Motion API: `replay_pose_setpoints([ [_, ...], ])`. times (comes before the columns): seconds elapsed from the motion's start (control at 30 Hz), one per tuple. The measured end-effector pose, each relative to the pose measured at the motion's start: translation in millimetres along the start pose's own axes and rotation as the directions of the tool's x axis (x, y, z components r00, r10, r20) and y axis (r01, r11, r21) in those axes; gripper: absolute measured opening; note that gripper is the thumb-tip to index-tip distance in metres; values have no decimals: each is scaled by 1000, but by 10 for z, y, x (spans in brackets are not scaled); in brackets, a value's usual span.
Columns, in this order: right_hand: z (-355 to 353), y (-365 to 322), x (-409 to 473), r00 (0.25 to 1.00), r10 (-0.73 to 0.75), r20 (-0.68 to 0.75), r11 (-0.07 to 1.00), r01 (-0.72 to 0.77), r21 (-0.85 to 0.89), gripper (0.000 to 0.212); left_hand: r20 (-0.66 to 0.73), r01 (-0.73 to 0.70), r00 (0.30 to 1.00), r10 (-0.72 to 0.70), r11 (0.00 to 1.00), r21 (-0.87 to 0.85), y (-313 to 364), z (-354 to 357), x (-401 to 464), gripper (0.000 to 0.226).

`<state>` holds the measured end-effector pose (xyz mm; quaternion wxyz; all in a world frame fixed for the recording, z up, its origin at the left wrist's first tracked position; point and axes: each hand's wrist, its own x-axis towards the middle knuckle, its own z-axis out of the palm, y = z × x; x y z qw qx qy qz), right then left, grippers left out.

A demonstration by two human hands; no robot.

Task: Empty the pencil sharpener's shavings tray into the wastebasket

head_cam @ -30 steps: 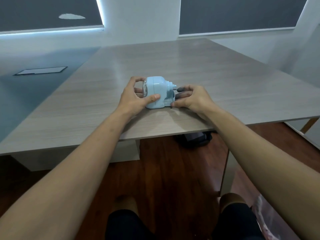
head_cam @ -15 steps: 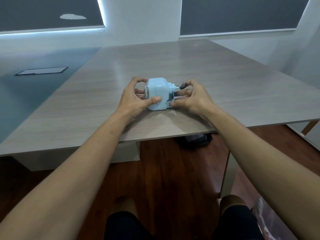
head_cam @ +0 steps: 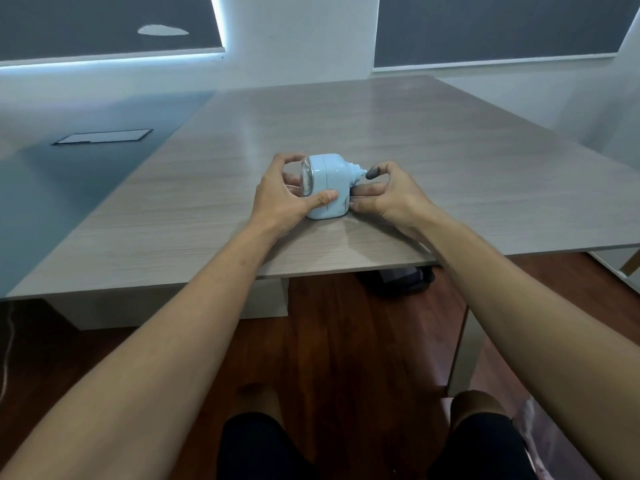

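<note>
My left hand [head_cam: 287, 197] clamps the pencil sharpener [head_cam: 327, 187] down near the table [head_cam: 207, 220] edge — my right hand [head_cam: 388, 197] has slid in lower, fingertips now pinching the shavings tray's end, seemingly ready to pull.

Office meeting room. Large wood-grain table [head_cam: 381, 133] filling the middle; flush cable hatch [head_cam: 103, 137] set into the adjoining top, far left. Dark roller blinds [head_cam: 104, 22] drawn on far windows. Plain white walls [head_cam: 298, 36], wood floor [head_cam: 346, 341].
</note>
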<state>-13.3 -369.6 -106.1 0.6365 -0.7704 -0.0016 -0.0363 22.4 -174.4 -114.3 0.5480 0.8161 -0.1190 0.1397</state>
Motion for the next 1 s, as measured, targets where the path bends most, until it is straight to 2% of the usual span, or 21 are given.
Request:
replay_pose_setpoints([
  [0.07, 61, -32, 32, 1000, 9, 3, 1000, -9, -29, 56, -57, 31, 998, -29, 999, 35, -3, -43, -24, 85],
  [0.2, 191, -94, 78, 999, 1, -35, 994, -5, -112, 52, -186, 90, 980, -67, 989, 119, 4, -251, -91, 68],
  [0.3, 248, -110, 98, 998, -22, -51, 992, 15, -123, 48, -288, 155, 952, -100, 972, 176, -61, -507, -155, 65],
  [0.43, 272, -100, 162, 998, -37, -57, 994, 31, -104, 47, -454, 247, 881, -134, 949, 199, -194, -822, -266, 74],
  [0.53, 324, -101, 199, 997, -46, -56, 993, 40, -107, 47, -554, 306, 820, -144, 928, 212, -253, -1047, -364, 72],
  [0.67, 381, -83, 198, 997, -58, -59, 990, 50, -128, 48, -649, 362, 749, -132, 903, 234, -296, -1242, -441, 71],
  [0.8, 371, -63, 166, 996, -44, -82, 990, 33, -136, 45, -668, 402, 730, -146, 882, 245, -310, -1281, -424, 74],
  [0.9, 317, -50, 115, 994, -40, -104, 988, 23, -156, 42, -679, 403, 721, -138, 881, 248, -293, -1241, -464, 86],
  [1.0, 251, -76, 87, 986, -73, -153, 980, 42, -197, 35, -735, 373, 676, -45, 881, 290, -202, -1168, -488, 109],
])
